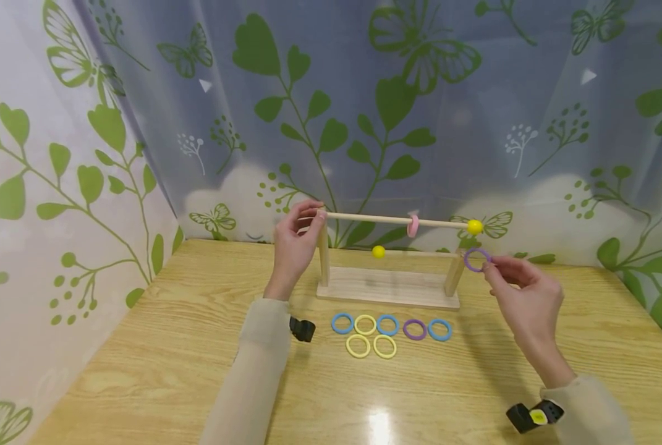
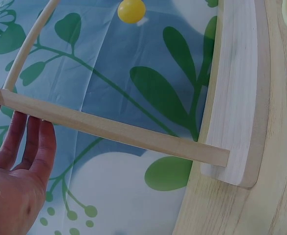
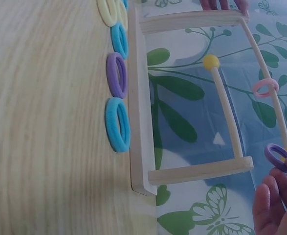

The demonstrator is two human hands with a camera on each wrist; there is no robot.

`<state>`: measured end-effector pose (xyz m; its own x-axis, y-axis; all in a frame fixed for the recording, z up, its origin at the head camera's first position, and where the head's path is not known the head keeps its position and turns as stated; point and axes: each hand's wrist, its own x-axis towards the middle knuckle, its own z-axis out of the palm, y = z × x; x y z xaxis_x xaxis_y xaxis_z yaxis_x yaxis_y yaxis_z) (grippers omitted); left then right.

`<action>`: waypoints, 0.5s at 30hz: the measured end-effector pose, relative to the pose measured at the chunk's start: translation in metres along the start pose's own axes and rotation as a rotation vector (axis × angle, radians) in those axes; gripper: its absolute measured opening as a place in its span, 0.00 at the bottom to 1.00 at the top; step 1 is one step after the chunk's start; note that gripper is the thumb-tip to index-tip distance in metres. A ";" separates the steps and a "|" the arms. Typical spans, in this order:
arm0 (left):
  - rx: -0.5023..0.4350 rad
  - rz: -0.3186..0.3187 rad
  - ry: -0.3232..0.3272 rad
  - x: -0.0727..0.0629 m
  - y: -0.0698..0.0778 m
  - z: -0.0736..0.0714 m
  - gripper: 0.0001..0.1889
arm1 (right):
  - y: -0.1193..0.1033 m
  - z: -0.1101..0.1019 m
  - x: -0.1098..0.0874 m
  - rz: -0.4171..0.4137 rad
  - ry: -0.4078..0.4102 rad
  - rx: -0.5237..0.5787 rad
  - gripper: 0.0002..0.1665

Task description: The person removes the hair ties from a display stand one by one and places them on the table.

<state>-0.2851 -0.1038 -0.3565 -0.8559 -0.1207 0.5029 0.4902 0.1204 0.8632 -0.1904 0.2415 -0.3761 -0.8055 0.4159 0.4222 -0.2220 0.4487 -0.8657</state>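
Observation:
My left hand (image 1: 297, 238) grips the top of the left post (image 1: 324, 256) of a wooden stand, thumb in front and fingers behind. From that post an upper rod (image 1: 369, 218) runs right to a yellow ball (image 1: 475, 227) at its tip. A pink ring (image 1: 413, 227) hangs on this rod. My right hand (image 1: 528, 296) pinches a purple ring (image 3: 269, 155) between thumb and fingertips, just below the ball in the head view. A lower rod (image 1: 420, 254) extends left from the right post (image 1: 454, 275), ending in another yellow ball (image 1: 378, 251).
In front of the stand's base (image 1: 386, 287), several rings lie flat on the wooden table (image 1: 169, 346): blue rings (image 1: 342, 333), yellow rings (image 1: 358, 356) and one purple ring (image 1: 415, 339). Behind stands a patterned curtain (image 1: 331, 74) with leaves and butterflies.

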 end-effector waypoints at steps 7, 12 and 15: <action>-0.003 0.005 -0.002 0.000 0.000 0.000 0.11 | 0.000 0.001 -0.006 -0.003 -0.044 -0.022 0.11; 0.008 0.001 0.000 0.000 -0.001 0.000 0.11 | 0.001 0.001 -0.012 -0.016 -0.095 -0.055 0.11; 0.006 0.000 -0.001 -0.001 -0.002 0.000 0.11 | 0.003 0.001 -0.015 -0.029 -0.136 -0.076 0.11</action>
<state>-0.2855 -0.1040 -0.3583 -0.8562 -0.1202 0.5025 0.4889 0.1264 0.8632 -0.1796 0.2359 -0.3849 -0.8674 0.2936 0.4017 -0.2080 0.5194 -0.8288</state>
